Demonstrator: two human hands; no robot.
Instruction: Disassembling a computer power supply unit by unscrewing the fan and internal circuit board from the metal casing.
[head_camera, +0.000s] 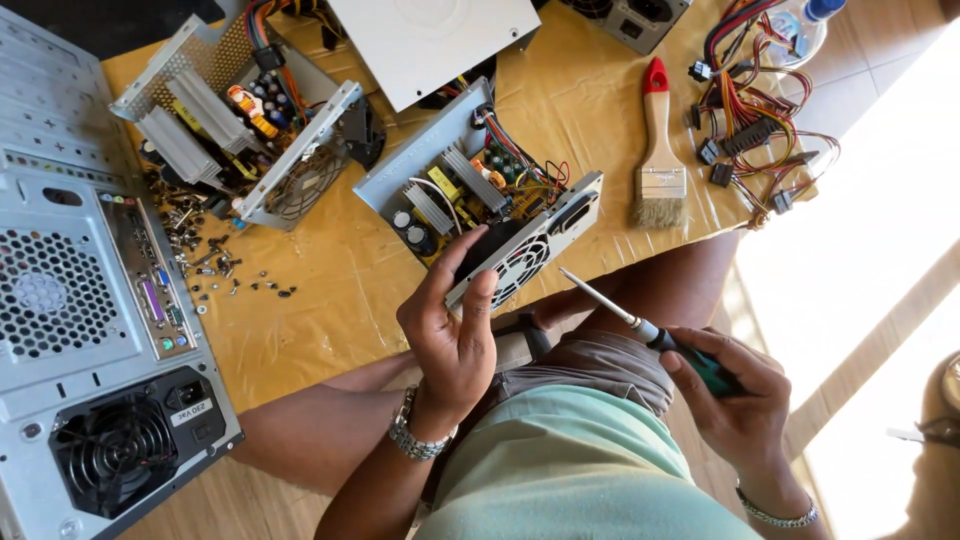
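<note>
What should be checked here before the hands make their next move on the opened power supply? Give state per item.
1. Left hand grips the open power supply at its fan end: ok.
2. Right hand holds the screwdriver: ok.
3. Screwdriver tip seated on a screw: not ok, it is in the air.
4. Supply rests on the yellow table cover: ok.
5. Loose screws kept apart: ok.
6. Supply unplugged: cannot tell.

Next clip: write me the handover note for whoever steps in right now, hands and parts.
Left hand: grips the fan end of the open power supply on the yellow-covered table.
Right hand: holds a screwdriver, tip near the fan grille, not touching.
Done: the unit's cover is off, board exposed; loose screws lie beside the computer case.
Left: cannot tell which fasteners remain.
Nearby: second opened unit, paintbrush, cable bundle.
</note>
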